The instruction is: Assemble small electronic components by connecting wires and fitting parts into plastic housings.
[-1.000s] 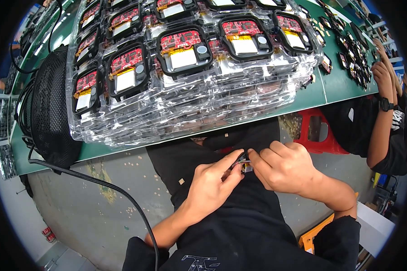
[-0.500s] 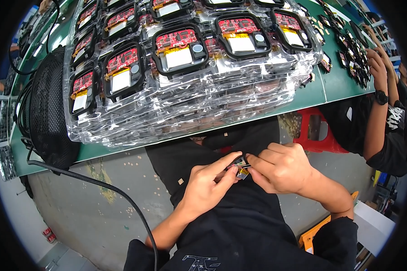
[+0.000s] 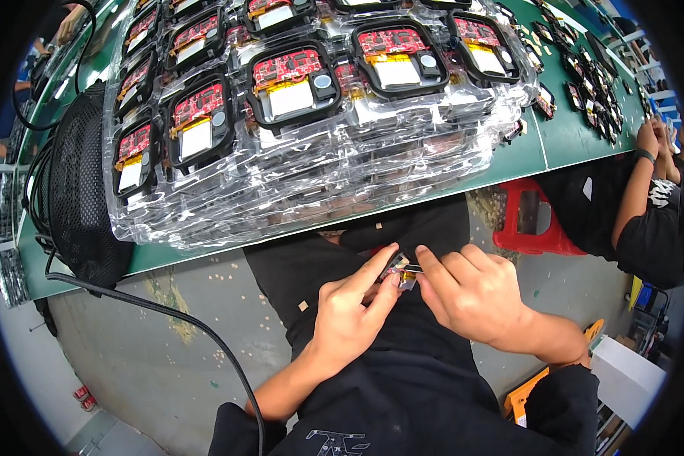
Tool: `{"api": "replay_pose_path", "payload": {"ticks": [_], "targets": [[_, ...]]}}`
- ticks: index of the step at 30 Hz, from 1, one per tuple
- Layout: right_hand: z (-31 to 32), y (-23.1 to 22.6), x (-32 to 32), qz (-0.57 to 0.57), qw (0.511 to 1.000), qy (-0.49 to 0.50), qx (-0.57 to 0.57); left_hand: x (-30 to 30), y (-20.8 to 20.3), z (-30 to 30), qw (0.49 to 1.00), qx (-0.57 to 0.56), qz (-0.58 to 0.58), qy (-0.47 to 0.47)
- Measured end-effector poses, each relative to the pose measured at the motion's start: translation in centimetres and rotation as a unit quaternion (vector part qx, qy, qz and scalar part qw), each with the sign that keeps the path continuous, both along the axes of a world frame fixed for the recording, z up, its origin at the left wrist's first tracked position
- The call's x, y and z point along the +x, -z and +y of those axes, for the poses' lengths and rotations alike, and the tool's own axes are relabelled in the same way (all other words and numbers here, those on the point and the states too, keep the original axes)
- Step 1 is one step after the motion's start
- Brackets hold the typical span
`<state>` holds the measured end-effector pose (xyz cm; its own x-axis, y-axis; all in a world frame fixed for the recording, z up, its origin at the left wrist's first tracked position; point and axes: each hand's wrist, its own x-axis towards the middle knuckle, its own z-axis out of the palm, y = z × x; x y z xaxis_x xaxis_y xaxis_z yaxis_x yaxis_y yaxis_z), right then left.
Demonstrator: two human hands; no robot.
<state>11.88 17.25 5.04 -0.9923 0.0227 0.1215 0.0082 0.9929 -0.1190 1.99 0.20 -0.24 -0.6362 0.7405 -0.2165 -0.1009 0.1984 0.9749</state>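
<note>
Shifted left a touch since a second ago, my left grip (image 3: 353,308) is pinched onto a small electronic part (image 3: 407,279) over my lap (image 3: 289,277), my right grip (image 3: 475,292) squeezing a thin metal tool (image 3: 413,268).

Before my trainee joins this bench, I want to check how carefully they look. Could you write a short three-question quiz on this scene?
1. Multiple choice: above the lap, which hand holds the slim tool at the small assembly? A) left; B) right; C) neither.
2. True or false: the clear trays are stacked on the green table.
3. Fill in: on the top tray, red circuit boards sit inside ___ frames.

Key: 1. B, the right hand. 2. True. 3. Black.
</note>
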Motion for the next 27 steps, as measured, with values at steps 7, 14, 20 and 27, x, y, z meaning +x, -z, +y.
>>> {"api": "replay_pose_path", "payload": {"ticks": [7, 14, 20, 27], "targets": [[0.3, 0.2, 0.0, -0.029, 0.997, 0.019, -0.075, 0.3, 0.3, 0.1, 1.000, 0.004, -0.006, 0.000], [0.1, 1.5, 0.4, -0.023, 0.988, 0.047, -0.145, 0.8, 1.0, 0.3, 0.999, 0.028, -0.009, -0.033], [-1.0, 1.2, 0.6, -0.018, 0.986, 0.106, -0.131, 0.9, 0.7, 0.7, 0.999, 0.020, 0.001, -0.039], [-1.9, 1.2, 0.3, -0.001, 0.991, 0.122, -0.061, 1.0, 1.2, 0.7, 0.998, 0.002, 0.032, -0.061]]}}
